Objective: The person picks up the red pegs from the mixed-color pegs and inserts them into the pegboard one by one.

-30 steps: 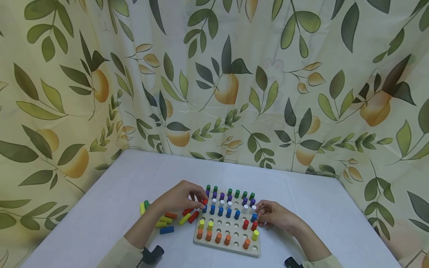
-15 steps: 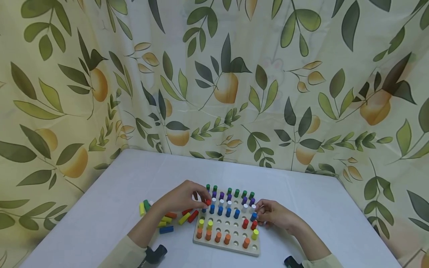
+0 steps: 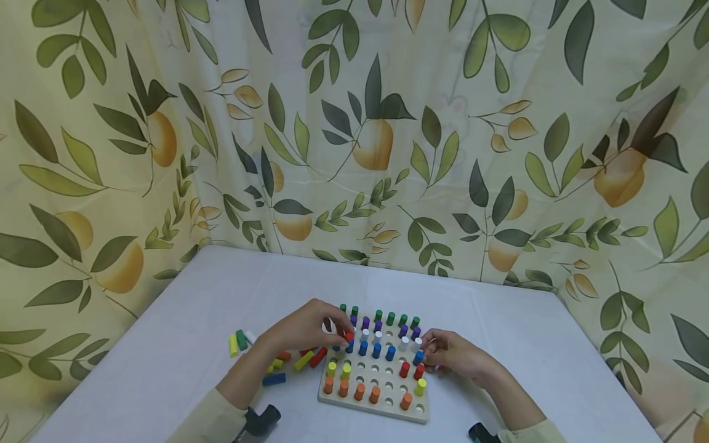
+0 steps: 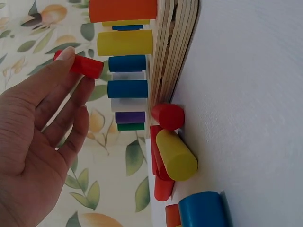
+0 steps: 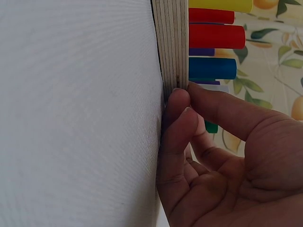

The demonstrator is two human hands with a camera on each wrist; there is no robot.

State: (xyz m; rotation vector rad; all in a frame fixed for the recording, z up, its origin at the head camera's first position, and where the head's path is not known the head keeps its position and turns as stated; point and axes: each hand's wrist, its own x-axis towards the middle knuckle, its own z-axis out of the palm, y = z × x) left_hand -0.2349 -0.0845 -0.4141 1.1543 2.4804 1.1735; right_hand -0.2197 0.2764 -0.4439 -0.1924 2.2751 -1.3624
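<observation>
My left hand (image 3: 307,326) pinches a red peg (image 4: 87,66) between thumb and fingertips, held tilted over the left side of a wooden pegboard (image 3: 372,411). Below the peg, blue pegs (image 3: 362,349) stand in a row. In the left wrist view the red peg is clear of the upright pegs. At the board's right edge, my right hand (image 5: 227,156) grips the board, thumb at the top face and curled fingers against the side. Green, purple, white, blue, red, yellow and orange pegs stand in rows, with bare holes among them, mostly in the red and yellow rows.
Loose pegs lie on the white table left of the board: a blue peg (image 3: 274,379), a yellow peg (image 3: 304,360), a red peg (image 3: 318,357), a green peg (image 3: 242,340) and several others. A leaf-patterned curtain (image 3: 354,154) hangs behind the table.
My left hand has moved a little to the right with the red peg, from the board's left edge to farther in over the pegs. The right hand stays at the board's edge.
</observation>
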